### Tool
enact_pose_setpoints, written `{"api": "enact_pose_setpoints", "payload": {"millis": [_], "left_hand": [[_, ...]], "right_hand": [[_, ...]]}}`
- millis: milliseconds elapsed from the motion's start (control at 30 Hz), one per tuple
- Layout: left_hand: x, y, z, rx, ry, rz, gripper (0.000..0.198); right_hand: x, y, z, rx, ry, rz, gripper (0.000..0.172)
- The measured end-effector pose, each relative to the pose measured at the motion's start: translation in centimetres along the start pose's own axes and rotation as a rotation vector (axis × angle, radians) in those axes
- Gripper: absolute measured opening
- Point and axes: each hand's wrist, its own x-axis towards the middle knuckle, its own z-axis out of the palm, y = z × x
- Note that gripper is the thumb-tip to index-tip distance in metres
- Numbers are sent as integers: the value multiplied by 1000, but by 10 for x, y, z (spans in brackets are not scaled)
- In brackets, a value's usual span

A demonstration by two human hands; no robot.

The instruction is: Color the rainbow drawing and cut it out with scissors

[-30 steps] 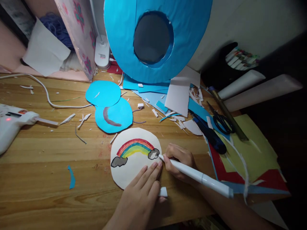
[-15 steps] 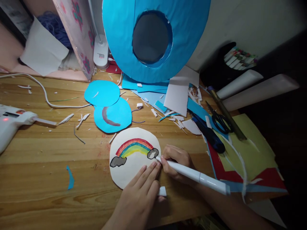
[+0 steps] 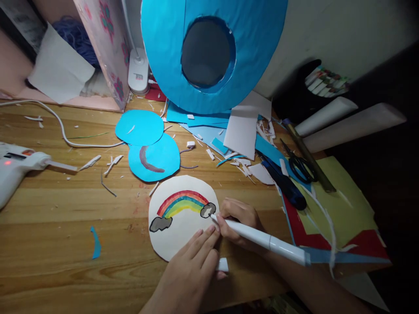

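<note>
A round white paper disc [image 3: 178, 237] lies on the wooden table, bearing a drawn rainbow with a grey cloud at each end. My left hand [image 3: 193, 266] presses its stretched fingers on the disc's lower right. Between its thumb and palm a white marker cap [image 3: 223, 264] sticks out. My right hand [image 3: 238, 220] is closed around a white marker [image 3: 265, 240], whose tip touches the right cloud. This cloud is mostly grey with a small white patch; the left one is filled grey. Just behind the disc are two overlapping blue paper rounds [image 3: 170, 152], the nearer with a dark curved stroke.
A large blue ring [image 3: 258, 56] stands at the back. On the left lies a hot glue gun [image 3: 22, 163]. To the right are scissors [image 3: 303, 168], a dark-handled tool [image 3: 284, 183] and coloured sheets [image 3: 347, 196]. Paper scraps litter the table [image 3: 59, 226].
The marker tip has shifted slightly left inside the right cloud, and the white patch there is smaller. The disc and my left hand have moved very slightly.
</note>
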Motion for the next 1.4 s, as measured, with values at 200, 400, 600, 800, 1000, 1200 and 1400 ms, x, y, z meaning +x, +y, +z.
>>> {"api": "enact_pose_setpoints", "payload": {"millis": [200, 400, 600, 800, 1000, 1200, 1400], "left_hand": [[0, 1, -1, -20, 4, 4, 28], [-1, -2, 1, -24, 30, 9, 26], [-1, 0, 0, -51, 14, -7, 25], [0, 0, -2, -48, 11, 0, 27], [-1, 0, -1, -59, 8, -5, 24], [-2, -1, -2, -66, 8, -9, 25], [-2, 0, -3, -32, 21, 7, 30]], "right_hand": [[1, -3, 3, 21, 19, 33, 20], [1, -8, 5, 119, 20, 181, 17], [7, -10, 6, 103, 8, 148, 18], [4, -7, 6, 86, 0, 120, 18], [4, -8, 6, 82, -4, 131, 17], [6, -8, 5, 70, -9, 114, 16], [5, -7, 5, 53, -6, 115, 18]]}}
